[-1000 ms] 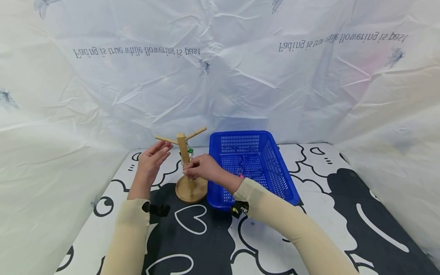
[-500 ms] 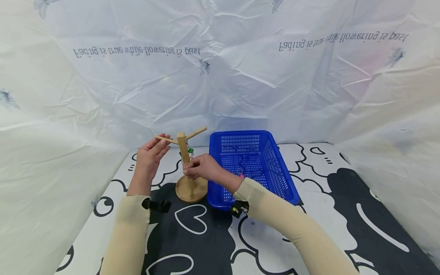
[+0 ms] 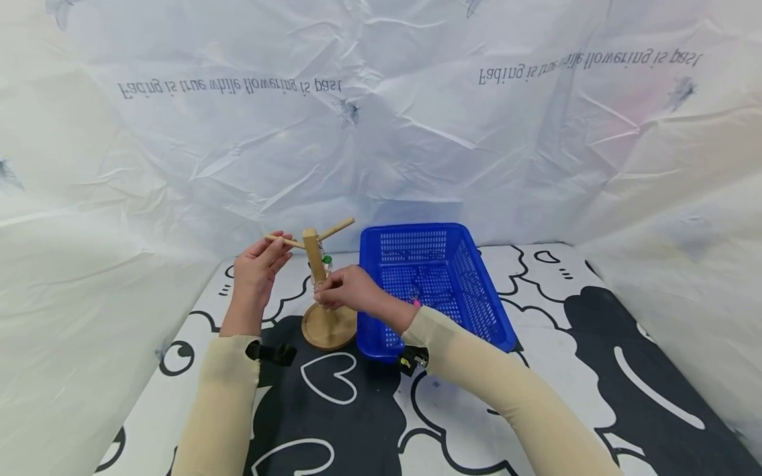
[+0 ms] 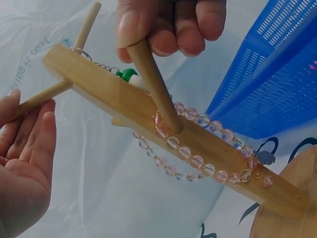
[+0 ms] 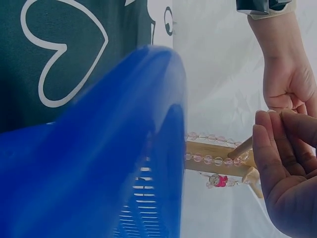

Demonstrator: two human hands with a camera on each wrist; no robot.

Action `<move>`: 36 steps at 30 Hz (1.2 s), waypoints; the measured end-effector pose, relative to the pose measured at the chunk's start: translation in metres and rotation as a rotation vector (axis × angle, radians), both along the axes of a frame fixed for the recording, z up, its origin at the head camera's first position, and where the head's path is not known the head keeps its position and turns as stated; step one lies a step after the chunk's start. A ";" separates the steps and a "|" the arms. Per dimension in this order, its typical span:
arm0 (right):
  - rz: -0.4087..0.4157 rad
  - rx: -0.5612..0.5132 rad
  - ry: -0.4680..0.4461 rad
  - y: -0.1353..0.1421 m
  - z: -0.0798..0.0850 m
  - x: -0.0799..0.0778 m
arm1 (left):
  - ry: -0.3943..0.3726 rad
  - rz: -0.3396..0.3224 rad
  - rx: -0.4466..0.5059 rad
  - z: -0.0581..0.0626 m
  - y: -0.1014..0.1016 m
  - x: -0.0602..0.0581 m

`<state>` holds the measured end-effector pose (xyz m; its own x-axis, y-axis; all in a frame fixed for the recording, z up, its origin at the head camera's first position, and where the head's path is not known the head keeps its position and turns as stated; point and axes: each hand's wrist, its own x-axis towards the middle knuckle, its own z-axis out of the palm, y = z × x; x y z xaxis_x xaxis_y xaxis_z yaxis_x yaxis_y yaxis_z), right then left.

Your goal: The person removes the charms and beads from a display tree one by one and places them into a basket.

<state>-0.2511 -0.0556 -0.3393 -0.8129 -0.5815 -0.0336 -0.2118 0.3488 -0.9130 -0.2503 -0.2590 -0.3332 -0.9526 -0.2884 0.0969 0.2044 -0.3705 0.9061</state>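
Note:
A wooden stand [image 3: 313, 254] with several pegs rises from a round base. My left hand [image 3: 253, 274] pinches the upper left peg [image 4: 47, 96] between thumb and fingers. Lower down, my right hand [image 3: 348, 289] holds the tip of another peg [image 4: 153, 84], its thumb over the end. Around the post at this lower peg hangs a pink and clear bead bracelet [image 4: 197, 161]. A keychain with a green and white charm [image 4: 128, 75] hangs from a back peg. The right wrist view also shows a small charm with a pink bow [image 5: 218, 181] beside the post.
Just right of the stand sits a blue plastic basket [image 3: 485, 284], its wall filling much of the right wrist view. Inside it lies a small pink item [image 3: 417, 303], too small to identify. A black and white patterned cloth [image 3: 333, 423] covers the table.
My left hand has risen slightly from beneath the upper left peg and now pinches it. The right hand stays at the lower peg. The head view has shifted a little.

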 end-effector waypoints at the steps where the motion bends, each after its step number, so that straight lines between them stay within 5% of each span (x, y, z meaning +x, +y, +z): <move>1: -0.001 0.003 0.000 0.000 0.000 0.000 | 0.001 0.009 0.003 0.000 0.001 0.000; 16: 0.006 0.016 -0.076 -0.001 0.006 -0.004 | 0.030 0.126 -0.169 0.001 0.004 0.003; 22: -0.001 0.004 -0.193 0.003 0.013 -0.007 | 0.022 0.113 -0.188 0.001 0.004 0.002; 36: -0.099 -0.014 -0.270 0.011 0.029 -0.021 | -0.007 0.100 -0.163 0.002 0.004 0.002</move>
<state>-0.2718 -0.0447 -0.3100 -0.8286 -0.5016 -0.2486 0.0737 0.3424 -0.9367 -0.2487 -0.2551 -0.3317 -0.9206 -0.3630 0.1436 0.2263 -0.1965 0.9540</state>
